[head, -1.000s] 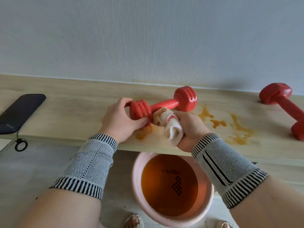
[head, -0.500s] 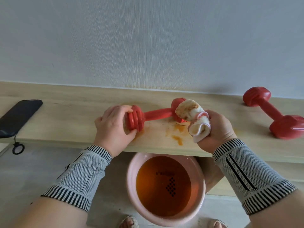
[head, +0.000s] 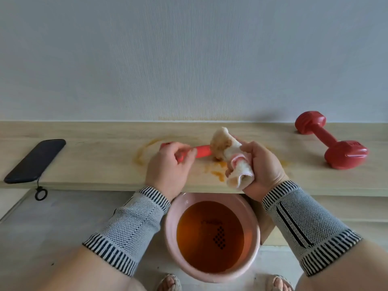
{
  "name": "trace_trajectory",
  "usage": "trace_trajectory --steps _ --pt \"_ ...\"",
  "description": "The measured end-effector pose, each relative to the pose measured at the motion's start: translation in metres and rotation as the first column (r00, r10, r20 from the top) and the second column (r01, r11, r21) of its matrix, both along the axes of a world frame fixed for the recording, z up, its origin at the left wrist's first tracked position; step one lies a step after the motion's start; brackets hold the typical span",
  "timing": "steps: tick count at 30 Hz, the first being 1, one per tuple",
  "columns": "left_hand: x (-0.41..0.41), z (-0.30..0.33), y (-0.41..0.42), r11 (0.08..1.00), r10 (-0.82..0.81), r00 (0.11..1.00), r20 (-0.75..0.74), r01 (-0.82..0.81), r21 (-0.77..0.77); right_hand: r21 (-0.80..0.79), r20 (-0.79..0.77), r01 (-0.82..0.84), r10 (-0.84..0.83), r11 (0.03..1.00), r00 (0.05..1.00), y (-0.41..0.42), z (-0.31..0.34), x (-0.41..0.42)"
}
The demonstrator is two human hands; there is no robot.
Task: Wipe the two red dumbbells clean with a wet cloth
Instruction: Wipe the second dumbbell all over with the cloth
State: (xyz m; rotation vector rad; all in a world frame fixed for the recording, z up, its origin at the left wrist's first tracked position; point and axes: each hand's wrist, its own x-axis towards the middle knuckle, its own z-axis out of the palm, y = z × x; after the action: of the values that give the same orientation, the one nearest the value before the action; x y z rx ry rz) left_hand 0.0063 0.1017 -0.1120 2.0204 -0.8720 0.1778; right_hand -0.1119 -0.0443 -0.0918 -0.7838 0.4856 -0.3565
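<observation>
Nearest, two sandalled feet [head: 169, 282] stand on the grey floor on either side of a round pink plastic basin [head: 212, 274] holding murky orange-brown water. Both forearms wear knitted grey wrist sleeves with black-and-white striped cuffs.

Above the basin runs a long, pale wood-grain shelf [head: 94, 164], smeared with orange stains. On it the left hand [head: 168, 166] curls its fingers round the left end of a smooth red dumbbell [head: 202, 151]; only the cylindrical handle shows, its long axis running left to right along the shelf. The right hand [head: 262, 166] grips a bunched, soft white terry cloth [head: 231, 158], stained brown at its upper fold and showing a pink stripe, which covers the dumbbell's right head.

To the left a dark phone [head: 35, 160] with a looped cord lies flat by the front edge. Well apart to the right, the second red dumbbell [head: 331, 141] lies untouched, angled from the back wall toward the front right, its heads ridged. Behind is a finely ribbed, pale grey wall [head: 189, 59].
</observation>
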Motion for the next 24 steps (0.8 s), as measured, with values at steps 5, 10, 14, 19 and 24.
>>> trace_trajectory --steps 5,10,14,19,24 --pt "-0.031 0.016 -0.028 0.974 -0.198 0.619 -0.760 0.036 -0.225 -0.789 -0.203 -0.174 0.017 0.589 0.979 0.017 0.003 -0.011" --pt "-0.047 0.003 -0.033 0.972 -0.191 0.677 -0.710 0.031 -0.232 -0.855 -0.282 -0.205 -0.096 0.477 0.955 0.005 -0.005 -0.031" --pt "-0.068 0.001 -0.042 0.980 -0.167 0.770 -0.616 0.061 -0.189 -0.688 -0.368 -0.292 0.027 0.664 0.929 -0.002 -0.016 -0.041" --pt "-0.056 -0.006 -0.056 0.933 -0.068 0.514 -0.855 -0.271 -0.237 -0.499 -0.323 -0.055 -0.126 0.865 0.938 -0.027 -0.006 -0.054" --pt "-0.026 -0.010 -0.073 0.773 -0.303 0.033 -0.952 -0.576 -0.266 -0.123 -0.166 0.246 -0.264 0.962 0.950 -0.057 0.004 -0.052"
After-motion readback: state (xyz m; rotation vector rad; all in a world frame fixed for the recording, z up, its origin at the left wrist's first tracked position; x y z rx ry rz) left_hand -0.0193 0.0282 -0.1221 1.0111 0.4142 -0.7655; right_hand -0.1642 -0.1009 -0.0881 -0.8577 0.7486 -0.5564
